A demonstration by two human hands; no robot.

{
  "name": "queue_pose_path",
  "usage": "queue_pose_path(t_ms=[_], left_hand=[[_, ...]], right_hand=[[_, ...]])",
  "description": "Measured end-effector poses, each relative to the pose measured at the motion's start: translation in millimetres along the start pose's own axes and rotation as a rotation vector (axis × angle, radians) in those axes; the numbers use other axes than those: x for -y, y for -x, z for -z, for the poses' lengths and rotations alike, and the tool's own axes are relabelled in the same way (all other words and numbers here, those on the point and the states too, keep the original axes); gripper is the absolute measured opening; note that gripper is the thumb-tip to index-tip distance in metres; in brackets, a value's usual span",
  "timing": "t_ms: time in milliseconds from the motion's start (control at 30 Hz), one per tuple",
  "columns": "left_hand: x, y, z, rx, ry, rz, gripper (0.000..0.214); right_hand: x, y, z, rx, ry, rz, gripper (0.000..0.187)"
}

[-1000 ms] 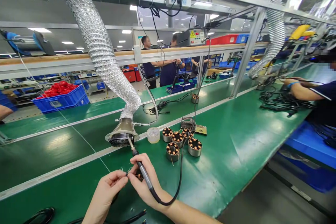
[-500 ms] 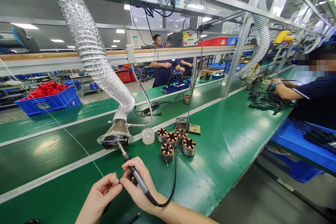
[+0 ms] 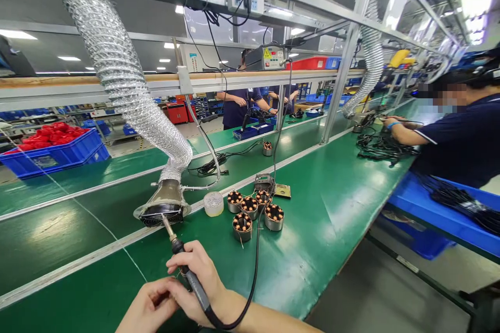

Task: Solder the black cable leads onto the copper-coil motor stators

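Note:
My right hand (image 3: pixel 205 286) is closed around a soldering iron (image 3: pixel 195 283), whose metal tip points up and away toward the fume hood. My left hand (image 3: pixel 150 304) has its fingers pinched together, touching the right hand's fingertips. What it pinches is hidden; a little copper shows behind the fingers. A thin pale strand (image 3: pixel 105 229) runs from the upper left down to the left hand. Ahead of the iron is the fume extraction hood (image 3: pixel 166 200). Several motor stators with copper windings (image 3: pixel 242 225) stand to the right, beside a round clear tub (image 3: pixel 213 203).
The iron's black cable (image 3: pixel 255 255) loops up to a soldering station (image 3: pixel 265 57) on the shelf. A metal stand (image 3: pixel 264 182) sits behind the stators. A co-worker (image 3: pixel 461 130) handles black cables on the right. A blue bin (image 3: pixel 54 156) of red parts stands far left.
The view has shifted slightly, so the bench things sit further left. My hands have come closer together, and the right fingers now cover more of what lies between them.

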State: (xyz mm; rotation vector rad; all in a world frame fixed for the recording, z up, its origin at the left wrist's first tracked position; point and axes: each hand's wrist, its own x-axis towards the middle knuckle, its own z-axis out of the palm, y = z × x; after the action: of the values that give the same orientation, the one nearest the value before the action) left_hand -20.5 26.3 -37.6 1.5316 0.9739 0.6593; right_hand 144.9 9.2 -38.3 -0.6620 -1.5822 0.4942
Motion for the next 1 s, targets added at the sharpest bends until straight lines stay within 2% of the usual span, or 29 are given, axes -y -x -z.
queue_pose_path(t_ms=[200, 433, 600, 700, 800, 1000], left_hand=[[0, 2, -5.6, 0.015, -0.012, 0.054, 0.052], [-16, 6, 7.2, -0.027, -0.051, 0.063, 0.045], [-12, 7, 14.1, -0.081, -0.146, 0.048, 0.048], [-10, 9, 12.5, -0.155, -0.173, -0.015, 0.046], [-9, 10, 7.9, -0.226, -0.157, -0.069, 0.044], [-15, 8, 0.3, -0.218, -0.075, -0.031, 0.045]], right_hand=[[-2, 2, -1, 0.031, -0.057, -0.06, 0.043], [-3, 1, -2, -0.001, -0.094, -0.108, 0.039], [-2, 0, 0, 0.007, -0.155, -0.183, 0.042], [0, -1, 2, 0.026, -0.157, -0.2, 0.042], [1, -1, 3, 0.038, -0.144, -0.184, 0.043], [-11, 9, 0, 0.057, 0.101, -0.041, 0.039]])
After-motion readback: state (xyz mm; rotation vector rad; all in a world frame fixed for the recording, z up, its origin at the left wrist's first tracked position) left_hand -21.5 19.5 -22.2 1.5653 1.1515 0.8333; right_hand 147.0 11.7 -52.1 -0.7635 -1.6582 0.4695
